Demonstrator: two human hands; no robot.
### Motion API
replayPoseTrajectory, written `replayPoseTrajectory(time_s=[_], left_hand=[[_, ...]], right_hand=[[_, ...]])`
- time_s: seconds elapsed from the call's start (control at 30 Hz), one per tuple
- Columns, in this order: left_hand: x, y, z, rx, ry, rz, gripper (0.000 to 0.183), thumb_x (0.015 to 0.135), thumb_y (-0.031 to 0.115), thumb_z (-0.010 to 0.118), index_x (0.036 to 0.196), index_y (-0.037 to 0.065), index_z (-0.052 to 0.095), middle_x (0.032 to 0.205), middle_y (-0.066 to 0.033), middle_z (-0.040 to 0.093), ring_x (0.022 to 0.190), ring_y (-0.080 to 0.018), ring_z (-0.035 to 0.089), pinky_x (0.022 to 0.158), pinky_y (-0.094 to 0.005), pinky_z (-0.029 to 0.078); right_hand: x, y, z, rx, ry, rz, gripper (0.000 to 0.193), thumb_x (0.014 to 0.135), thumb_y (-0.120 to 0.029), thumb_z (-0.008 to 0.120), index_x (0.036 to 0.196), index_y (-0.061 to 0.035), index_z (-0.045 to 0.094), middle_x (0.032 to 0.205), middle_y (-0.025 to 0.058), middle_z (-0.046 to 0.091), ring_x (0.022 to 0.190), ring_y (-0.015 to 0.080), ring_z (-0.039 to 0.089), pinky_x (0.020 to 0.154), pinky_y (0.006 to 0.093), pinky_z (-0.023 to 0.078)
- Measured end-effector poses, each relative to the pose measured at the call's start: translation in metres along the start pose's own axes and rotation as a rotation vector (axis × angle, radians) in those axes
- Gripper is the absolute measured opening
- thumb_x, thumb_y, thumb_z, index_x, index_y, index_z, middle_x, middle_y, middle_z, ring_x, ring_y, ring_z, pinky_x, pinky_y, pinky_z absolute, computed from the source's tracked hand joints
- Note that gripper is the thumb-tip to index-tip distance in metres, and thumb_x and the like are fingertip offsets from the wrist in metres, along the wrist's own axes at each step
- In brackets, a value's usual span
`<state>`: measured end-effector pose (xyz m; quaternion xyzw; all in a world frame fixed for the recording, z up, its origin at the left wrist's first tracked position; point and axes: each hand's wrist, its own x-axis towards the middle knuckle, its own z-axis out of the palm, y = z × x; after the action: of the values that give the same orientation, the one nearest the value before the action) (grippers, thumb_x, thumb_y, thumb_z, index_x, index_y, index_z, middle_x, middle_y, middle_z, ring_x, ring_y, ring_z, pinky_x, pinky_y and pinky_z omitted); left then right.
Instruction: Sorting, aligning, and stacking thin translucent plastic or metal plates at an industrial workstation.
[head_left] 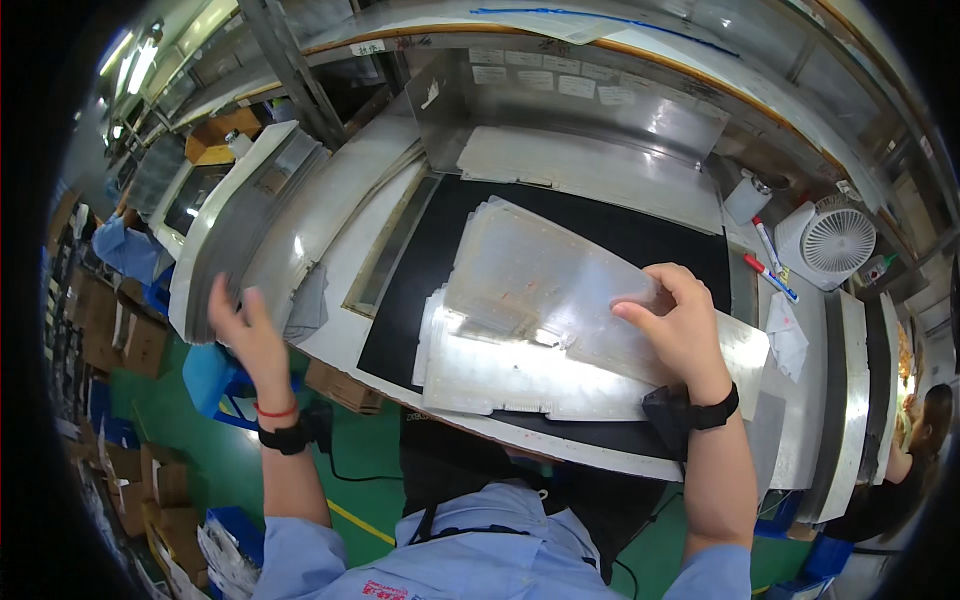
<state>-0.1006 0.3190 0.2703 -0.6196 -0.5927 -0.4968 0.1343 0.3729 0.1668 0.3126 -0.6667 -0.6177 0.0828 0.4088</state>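
Observation:
My right hand (678,325) grips the right end of a thin, semi-glossy grey sheet (540,270) between thumb and fingers. The sheet slants over a shiny metal plate (520,375) with notched edges, covering part of it. Both are above a black mat (395,330) on the workbench. Off to the left, my left hand (247,335) is raised with its fingers apart, slightly blurred and holding nothing. It is nearest to a tall stack of thin sheets (235,225) at the bench's left end. Each wrist wears a black band.
Behind the mat, another pale plate (590,180) lies before an upright metal panel (560,95). At right are red-capped markers (770,277), a white fan (828,240), a crumpled white cloth (787,335) and more stacked panels (845,400). A person (915,450) is at far right.

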Motion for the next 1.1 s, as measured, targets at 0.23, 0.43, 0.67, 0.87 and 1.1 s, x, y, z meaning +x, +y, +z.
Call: replayPoseTrajectory(time_s=[0.23,0.43,0.67,0.87,1.1], left_hand=[[-0.008,0.146,0.029,-1.07,-1.442,-0.251,0.039,0.103,0.02,0.054,0.137,0.002,0.048,0.115,-0.0081,0.064,0.089,-0.0102,0.063,0.072,-0.0241,0.053],[0.0,0.158,0.08,-1.066,-1.383,-0.364,0.015,0.102,0.018,0.056,0.103,0.004,0.061,0.084,0.0006,0.065,0.068,-0.0046,0.06,0.056,-0.0196,0.05],[0.007,0.145,0.131,-1.025,-1.193,-0.552,0.016,0.103,0.018,0.053,0.099,0.004,0.06,0.083,-0.0048,0.068,0.062,-0.0084,0.063,0.055,-0.0191,0.049],[0.001,0.145,0.138,-0.927,-1.223,-0.533,0.022,0.104,0.023,0.052,0.111,0.004,0.06,0.087,-0.0019,0.068,0.067,-0.0071,0.061,0.056,-0.0182,0.047],[-0.002,0.133,0.144,-0.829,-0.994,-0.419,0.038,0.104,0.027,0.053,0.134,0.004,0.054,0.122,-0.0034,0.062,0.1,-0.0099,0.057,0.079,-0.0256,0.048]], right_hand=[[0.0,-0.003,0.0,-0.028,-0.056,-0.055,0.045,0.066,-0.026,0.088,0.101,-0.0035,0.069,0.084,0.0062,0.064,0.083,0.0244,0.056,0.077,0.0363,0.043],[0.001,-0.009,-0.002,-0.033,0.134,-0.126,0.048,0.072,-0.022,0.085,0.113,-0.0043,0.068,0.108,0.0122,0.065,0.101,0.0287,0.056,0.094,0.0388,0.043],[-0.003,-0.003,-0.006,-0.038,0.082,-0.093,0.042,0.078,-0.018,0.08,0.115,-0.0035,0.067,0.114,0.0141,0.064,0.111,0.0311,0.055,0.099,0.0388,0.043],[-0.004,0.001,-0.005,-0.064,-0.422,-0.003,0.043,0.073,-0.027,0.084,0.105,-0.002,0.071,0.098,0.0122,0.067,0.097,0.0312,0.058,0.088,0.0389,0.047],[-0.005,-0.002,0.001,-0.052,-0.412,-0.055,0.045,0.065,-0.032,0.088,0.095,-0.0026,0.073,0.091,0.0105,0.065,0.092,0.0304,0.059,0.082,0.0379,0.048]])
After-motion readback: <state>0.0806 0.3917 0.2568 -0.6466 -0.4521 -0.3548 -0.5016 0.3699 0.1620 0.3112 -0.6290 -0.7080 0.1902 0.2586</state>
